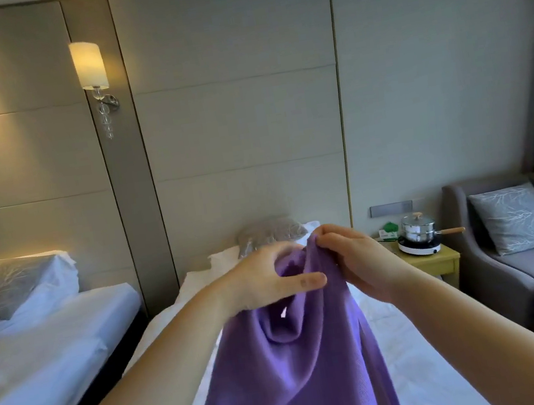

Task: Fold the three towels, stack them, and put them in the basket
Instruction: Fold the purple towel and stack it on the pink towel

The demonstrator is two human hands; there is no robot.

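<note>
Purple towel (292, 354) hanging over bed (417, 384); left hand (267, 280), right hand (353, 258) pinch top; pot (417, 231) beyond

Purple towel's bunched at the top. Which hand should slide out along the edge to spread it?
Left, probably. The right hand pinches the purple towel at its top edge, a good anchor. The left hand holds the cloth just beside it and could slide leftward along the edge.

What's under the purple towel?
The white bed shows around the hanging purple towel; the sheet right beneath it is covered, so anything lying there cannot be seen.
</note>
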